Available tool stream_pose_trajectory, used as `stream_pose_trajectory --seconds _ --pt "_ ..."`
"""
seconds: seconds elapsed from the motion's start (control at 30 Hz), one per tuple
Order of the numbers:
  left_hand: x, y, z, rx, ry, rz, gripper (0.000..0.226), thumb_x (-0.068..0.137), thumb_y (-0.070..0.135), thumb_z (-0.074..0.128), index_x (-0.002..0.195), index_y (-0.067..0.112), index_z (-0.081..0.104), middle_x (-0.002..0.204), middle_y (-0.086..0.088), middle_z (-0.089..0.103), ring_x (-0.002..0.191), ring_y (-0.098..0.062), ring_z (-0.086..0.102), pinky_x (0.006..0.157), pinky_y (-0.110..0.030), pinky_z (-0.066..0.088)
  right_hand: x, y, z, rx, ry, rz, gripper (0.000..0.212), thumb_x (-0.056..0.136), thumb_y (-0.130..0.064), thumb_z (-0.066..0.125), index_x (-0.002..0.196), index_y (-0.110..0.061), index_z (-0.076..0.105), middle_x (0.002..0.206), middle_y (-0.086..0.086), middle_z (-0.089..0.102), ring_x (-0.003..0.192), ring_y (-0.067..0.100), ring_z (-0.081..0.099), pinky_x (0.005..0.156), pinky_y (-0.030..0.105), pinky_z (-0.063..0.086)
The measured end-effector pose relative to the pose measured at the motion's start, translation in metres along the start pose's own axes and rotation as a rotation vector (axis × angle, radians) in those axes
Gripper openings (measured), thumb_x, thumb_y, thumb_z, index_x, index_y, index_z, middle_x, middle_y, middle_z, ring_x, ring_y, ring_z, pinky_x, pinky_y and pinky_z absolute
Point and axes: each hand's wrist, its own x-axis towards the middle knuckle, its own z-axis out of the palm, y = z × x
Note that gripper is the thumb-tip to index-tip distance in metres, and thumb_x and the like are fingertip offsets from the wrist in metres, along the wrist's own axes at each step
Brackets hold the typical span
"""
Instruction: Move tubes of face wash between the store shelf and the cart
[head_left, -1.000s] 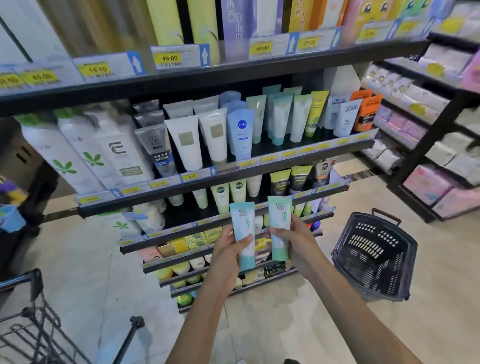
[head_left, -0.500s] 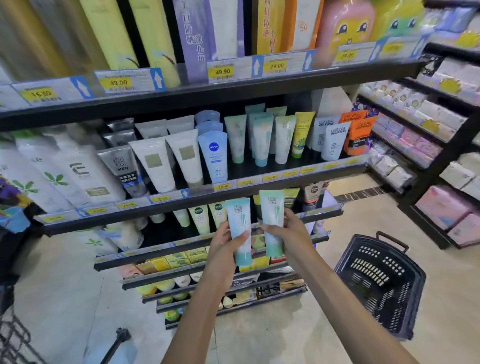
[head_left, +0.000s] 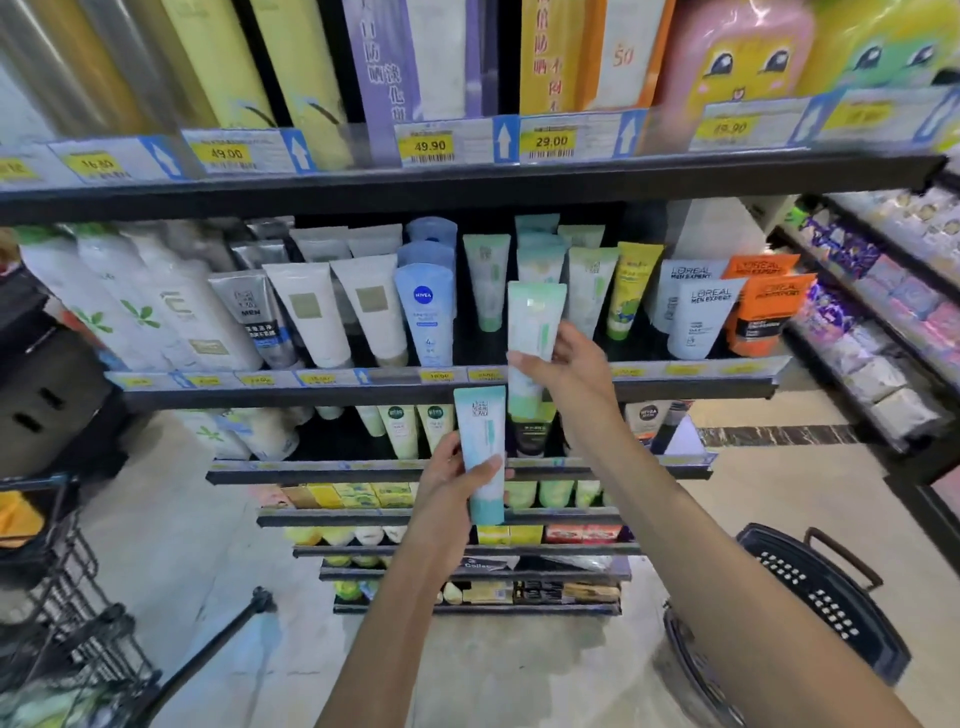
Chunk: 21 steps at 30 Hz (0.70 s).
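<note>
Mint-green tube (head_left: 535, 332) has risen in the right hand (head_left: 569, 366) from beside its twin to the front edge of the shelf (head_left: 691, 387), so it is likely being restocked. The left hand (head_left: 452, 486) grasps a blue-green tube (head_left: 480, 447) lower down. Similar standing tubes (head_left: 540, 260) crowd the slot behind; a Nivea tube (head_left: 423, 317) stands left. Cart (head_left: 62, 623) sits at lower left, a basket (head_left: 810, 597) at right.

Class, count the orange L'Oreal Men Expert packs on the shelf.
2: the front orange pack at the shelf's right end, the rear orange pack just behind it. More may be hidden behind.
</note>
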Motion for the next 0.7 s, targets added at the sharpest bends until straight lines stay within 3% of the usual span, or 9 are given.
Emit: stream_pose_trajectory --seconds 0.1,0.23,0.33,0.43,0.7 --pt "0.0 0.001 -0.002 -0.001 0.022 0.0 0.045 0.092 0.0 0.069 0.13 0.024 0.062 0.124 -0.004 0.073 0.106 -0.028 0.07 0.086 -0.052 0.058 0.02 -0.011 0.013 -0.072 0.034 -0.069 0.038 0.085 -0.007 0.081 0.119 -0.015 0.066 0.114 -0.004 0.076 0.104 0.006 0.072 0.089 0.025 0.059" --pt "0.004 0.003 -0.011 0.009 0.022 0.012 0.048 0.093 -0.001 0.069 0.134 0.023 0.06 0.126 -0.006 0.072 0.108 -0.032 0.069 0.091 -0.056 0.055 0.042 -0.013 0.031 -0.174 0.069 -0.16 0.039 0.085 -0.014 0.082 0.12 -0.017 0.065 0.113 -0.007 0.074 0.103 0.003 0.07 0.089 0.025 0.058" --pt "0.007 0.008 -0.015 -0.014 0.018 0.016 0.046 0.093 -0.003 0.067 0.131 0.023 0.06 0.12 -0.005 0.075 0.101 -0.028 0.072 0.084 -0.05 0.057 0.053 -0.01 0.043 -0.285 0.093 -0.182 0.037 0.085 -0.018 0.083 0.117 -0.02 0.066 0.108 -0.011 0.073 0.098 0.001 0.069 0.086 0.023 0.057" --pt "0.01 0.013 -0.022 -0.014 0.012 0.016 0.044 0.094 -0.003 0.067 0.131 0.021 0.06 0.118 -0.007 0.075 0.096 -0.027 0.074 0.077 -0.044 0.059 0.059 -0.001 0.05 -0.367 0.076 -0.161 0.038 0.085 -0.016 0.083 0.118 -0.019 0.065 0.107 -0.011 0.07 0.099 0.004 0.067 0.089 0.026 0.057" --pt "0.021 0.017 -0.032 -0.027 -0.001 0.008 0.04 0.095 -0.003 0.066 0.128 0.018 0.061 0.12 -0.015 0.072 0.093 -0.029 0.073 0.075 -0.042 0.06 0.061 0.014 0.047 -0.593 0.07 -0.12 0.042 0.083 -0.023 0.085 0.118 -0.016 0.063 0.114 -0.001 0.072 0.103 0.016 0.067 0.089 0.034 0.057"
